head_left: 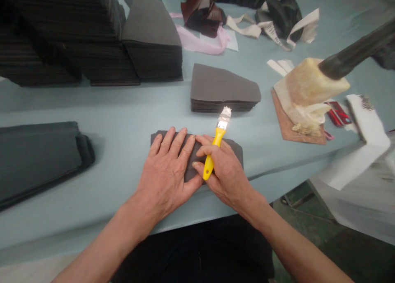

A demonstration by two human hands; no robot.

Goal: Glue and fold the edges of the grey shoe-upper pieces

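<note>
My left hand (168, 168) lies flat with fingers spread over the left part of a dark grey cut piece (191, 161) near the table's front edge. My right hand (226, 168) holds a brush (212, 153) with a yellow handle, its white-coated bristles pointing away from me. The same hand also rests on the right part of the grey piece. Just beyond the brush tip lies a low stack of similar grey pieces (224, 85). Both hands hide much of the piece under them.
Tall stacks of dark pieces (151, 40) stand at the back left, and another dark pile (37, 159) lies at the left. A glue-smeared pale container (308, 85) with a dark handle sits on a brown board (284, 128) at the right. Pink cloth (203, 42) and scraps lie behind.
</note>
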